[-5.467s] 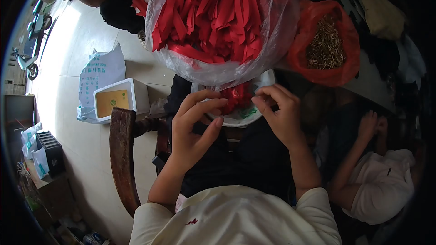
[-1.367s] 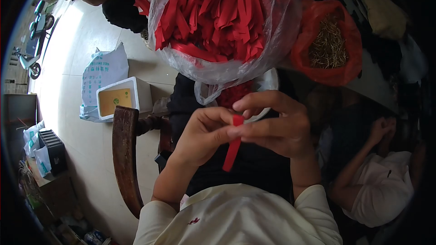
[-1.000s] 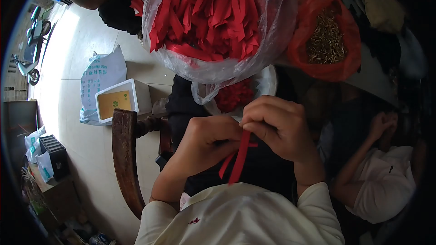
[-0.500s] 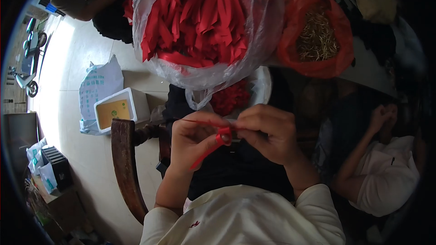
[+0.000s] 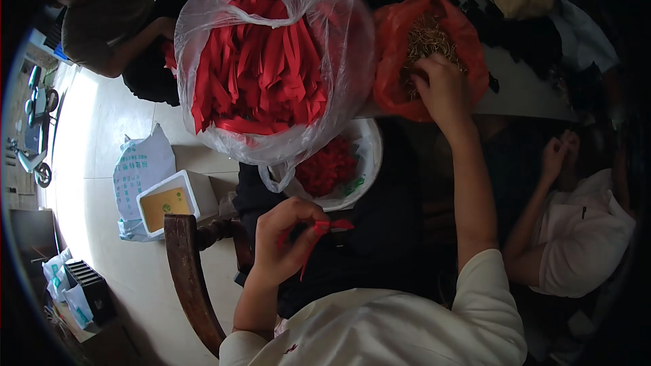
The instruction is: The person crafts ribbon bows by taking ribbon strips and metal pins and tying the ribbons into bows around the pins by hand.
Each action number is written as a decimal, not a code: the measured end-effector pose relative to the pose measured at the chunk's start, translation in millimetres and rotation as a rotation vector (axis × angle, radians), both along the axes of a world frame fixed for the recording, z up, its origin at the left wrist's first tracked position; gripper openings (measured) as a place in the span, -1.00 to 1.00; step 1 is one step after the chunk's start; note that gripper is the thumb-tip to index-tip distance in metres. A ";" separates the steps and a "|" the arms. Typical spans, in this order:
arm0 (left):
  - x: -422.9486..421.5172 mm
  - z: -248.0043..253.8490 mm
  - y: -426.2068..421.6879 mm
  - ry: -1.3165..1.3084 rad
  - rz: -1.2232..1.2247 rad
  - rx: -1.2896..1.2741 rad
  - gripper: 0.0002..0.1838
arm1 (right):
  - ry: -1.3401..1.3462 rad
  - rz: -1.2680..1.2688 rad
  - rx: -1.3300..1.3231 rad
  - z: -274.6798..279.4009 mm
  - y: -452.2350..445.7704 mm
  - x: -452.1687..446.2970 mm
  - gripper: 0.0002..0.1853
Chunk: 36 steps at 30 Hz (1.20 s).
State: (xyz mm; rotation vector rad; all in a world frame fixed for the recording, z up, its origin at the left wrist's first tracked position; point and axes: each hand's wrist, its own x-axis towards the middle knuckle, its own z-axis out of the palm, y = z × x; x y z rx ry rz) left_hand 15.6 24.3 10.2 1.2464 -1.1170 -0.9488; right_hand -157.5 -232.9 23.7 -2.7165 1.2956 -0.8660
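Note:
In my left hand (image 5: 288, 240), held low over my lap, a folded red ribbon (image 5: 339, 224) is pinched between thumb and fingers, with one end hanging down. My right hand (image 5: 444, 91) reaches into an orange plastic bag (image 5: 386, 74) of thin gold-coloured wire-like pieces (image 5: 430, 35). Its fingers are bent together among the pieces, and the tips are hard to see. A clear plastic bag (image 5: 346, 47) full of cut red ribbon strips (image 5: 261, 71) stands left of the orange bag. Below it, a white tub (image 5: 371, 163) holds bunched red ribbon pieces (image 5: 325, 169).
A wooden chair arm (image 5: 183, 278) curves along my left side. On the floor lie a white foam box (image 5: 196, 193) and a printed sack (image 5: 146, 166). One person (image 5: 576, 244) sits at my right, another (image 5: 112, 34) at the upper left.
My right hand has left the ribbon and moved up and right into the orange bag. My left hand still holds the ribbon, slightly lower in view. The camera view has shifted.

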 end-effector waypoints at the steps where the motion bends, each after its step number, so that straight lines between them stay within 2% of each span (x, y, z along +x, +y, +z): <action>1: 0.5 1.6 -0.6 -0.022 -0.010 -0.019 -0.87 | 0.091 -0.027 -0.073 -3.4 -6.9 -1.0 -0.92; 6: 3.2 -2.6 -4.6 0.033 0.000 0.022 -0.86 | -0.232 -0.046 0.062 10.1 -16.5 -17.0 -0.91; 9: 2.2 -5.1 -11.3 0.038 -0.027 0.020 -0.87 | -0.468 -0.013 0.278 7.8 -24.6 -20.9 -0.92; 12: 0.0 -5.5 -15.6 0.036 -0.049 0.014 -0.86 | -0.603 0.044 0.293 12.1 -16.7 -18.4 -0.92; 17: -6.8 -0.6 -33.0 0.042 -0.021 -0.028 -0.85 | -0.239 0.243 0.171 31.2 29.2 -3.3 -0.92; 20: -5.7 13.9 -46.3 -0.217 -0.007 -0.136 -0.86 | -0.040 0.574 0.150 38.8 67.2 10.9 -0.90; 23: -2.3 10.2 -47.8 -0.158 -0.097 -0.109 -0.84 | 0.010 0.778 0.183 40.2 93.1 23.2 -0.86; 26: 4.9 5.1 -41.2 -0.015 -0.106 -0.065 -0.86 | -0.189 0.777 0.209 34.1 95.0 37.0 -0.85; 29: 7.3 4.9 -37.1 0.201 -0.031 -0.155 -0.87 | -0.465 0.704 0.704 21.3 103.3 48.5 -0.85; 30: 9.3 6.1 -35.5 0.231 -0.033 -0.129 -0.89 | -0.640 0.760 0.864 6.8 105.0 51.1 -0.83; 33: 12.3 -3.5 -36.5 0.502 -0.073 -0.192 -0.93 | -1.161 0.720 1.770 1.1 114.0 45.4 -0.84; 34: 10.2 -7.9 -37.1 0.715 -0.065 -0.254 -0.89 | -1.187 0.702 1.891 -1.4 116.6 44.4 -0.88; 36: 11.9 -4.2 -36.0 0.921 0.044 -0.181 -0.85 | -0.831 0.688 1.309 -8.3 124.8 44.8 -0.90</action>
